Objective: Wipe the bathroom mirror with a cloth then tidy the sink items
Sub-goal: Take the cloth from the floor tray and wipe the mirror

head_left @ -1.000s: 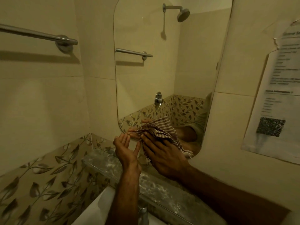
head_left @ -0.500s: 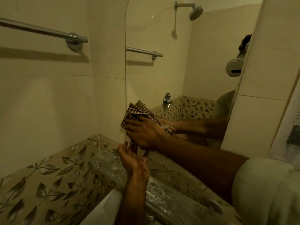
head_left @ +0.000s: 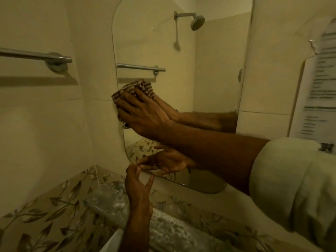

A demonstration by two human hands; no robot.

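The brown-and-white striped cloth (head_left: 135,91) is pressed flat against the left edge of the tall rounded wall mirror (head_left: 209,73) by the right hand (head_left: 143,113), its fingers (head_left: 127,99) spread over the fabric. The left hand (head_left: 138,184) is raised at the mirror's lower edge, fingers loosely open, nothing held, above the glass shelf (head_left: 109,199).

The cloth (head_left: 135,91) lies against the mirror (head_left: 209,70), above the shelf (head_left: 172,231), right of the towel bar (head_left: 34,56).
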